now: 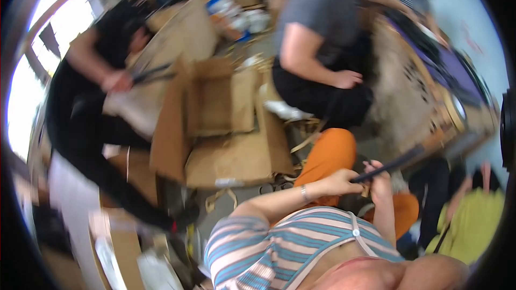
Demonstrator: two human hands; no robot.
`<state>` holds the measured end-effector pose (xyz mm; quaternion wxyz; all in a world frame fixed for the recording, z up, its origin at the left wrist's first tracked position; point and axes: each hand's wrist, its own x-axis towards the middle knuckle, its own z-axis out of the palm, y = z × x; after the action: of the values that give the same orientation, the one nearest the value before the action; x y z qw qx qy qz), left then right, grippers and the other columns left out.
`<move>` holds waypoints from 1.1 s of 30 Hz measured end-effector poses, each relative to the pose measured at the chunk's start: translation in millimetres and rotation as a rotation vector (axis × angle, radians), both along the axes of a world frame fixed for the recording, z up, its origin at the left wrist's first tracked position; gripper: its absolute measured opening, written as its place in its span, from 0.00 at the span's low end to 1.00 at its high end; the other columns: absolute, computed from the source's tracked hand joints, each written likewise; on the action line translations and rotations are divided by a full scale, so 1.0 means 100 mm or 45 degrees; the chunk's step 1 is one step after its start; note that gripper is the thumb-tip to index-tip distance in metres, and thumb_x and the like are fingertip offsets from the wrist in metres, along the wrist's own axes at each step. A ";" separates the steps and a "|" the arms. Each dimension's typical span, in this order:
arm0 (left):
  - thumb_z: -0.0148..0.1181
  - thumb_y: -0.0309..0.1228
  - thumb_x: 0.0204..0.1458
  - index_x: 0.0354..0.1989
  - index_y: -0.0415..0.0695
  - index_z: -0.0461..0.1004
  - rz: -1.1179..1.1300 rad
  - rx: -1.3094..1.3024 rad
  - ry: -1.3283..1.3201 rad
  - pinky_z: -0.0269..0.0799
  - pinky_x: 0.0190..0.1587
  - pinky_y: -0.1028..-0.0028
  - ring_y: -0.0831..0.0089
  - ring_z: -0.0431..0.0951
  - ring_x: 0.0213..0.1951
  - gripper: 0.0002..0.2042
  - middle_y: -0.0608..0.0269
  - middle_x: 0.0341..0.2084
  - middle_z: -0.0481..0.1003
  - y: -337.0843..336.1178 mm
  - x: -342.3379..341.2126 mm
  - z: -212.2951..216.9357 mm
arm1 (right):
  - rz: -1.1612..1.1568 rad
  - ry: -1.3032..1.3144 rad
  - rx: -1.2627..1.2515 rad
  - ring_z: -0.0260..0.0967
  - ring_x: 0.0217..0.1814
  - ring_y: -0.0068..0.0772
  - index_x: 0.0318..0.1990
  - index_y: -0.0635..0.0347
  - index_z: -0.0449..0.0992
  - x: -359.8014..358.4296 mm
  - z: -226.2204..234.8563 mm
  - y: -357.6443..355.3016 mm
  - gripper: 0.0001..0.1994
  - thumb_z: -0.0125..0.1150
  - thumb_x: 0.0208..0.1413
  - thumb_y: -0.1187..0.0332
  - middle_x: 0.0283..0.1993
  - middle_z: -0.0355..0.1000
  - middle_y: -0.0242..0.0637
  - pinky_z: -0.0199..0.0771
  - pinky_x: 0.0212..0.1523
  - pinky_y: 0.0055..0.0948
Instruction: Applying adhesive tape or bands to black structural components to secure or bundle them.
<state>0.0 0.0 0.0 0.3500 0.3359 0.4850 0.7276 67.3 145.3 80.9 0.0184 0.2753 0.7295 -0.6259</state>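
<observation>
The picture is blurred. My left hand [339,181], with a thin bracelet on the wrist, pinches the near end of a long dark rod [395,164]. My right hand [380,181] is right beside it, fingers curled around the same end. The rod slants up and to the right, away from me. Both hands are above my knee in orange trousers [328,156]. My striped top [279,247] fills the lower middle.
Flattened brown cardboard boxes [226,129] lie on the floor in the middle. A person in black [91,102] bends at the left with a dark tool. A person in a grey shirt [322,37] sits ahead. A pale spotted hide [403,96] lies right. Someone in yellow-green [473,220] sits at lower right.
</observation>
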 end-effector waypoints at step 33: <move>0.59 0.28 0.42 0.26 0.39 0.72 -0.151 -0.554 0.249 0.63 0.24 0.81 0.85 0.66 0.22 0.06 0.72 0.18 0.69 -0.66 -0.83 -0.25 | -0.329 0.789 -0.131 0.66 0.46 0.23 0.46 0.67 0.68 -0.14 -1.31 -1.24 0.12 0.49 0.53 0.80 0.46 0.65 0.33 0.65 0.47 0.21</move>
<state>-83.1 -66.3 -24.9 0.4074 0.3494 0.6415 0.5482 53.1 21.6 -49.8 -0.2698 0.1607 0.6269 -0.7130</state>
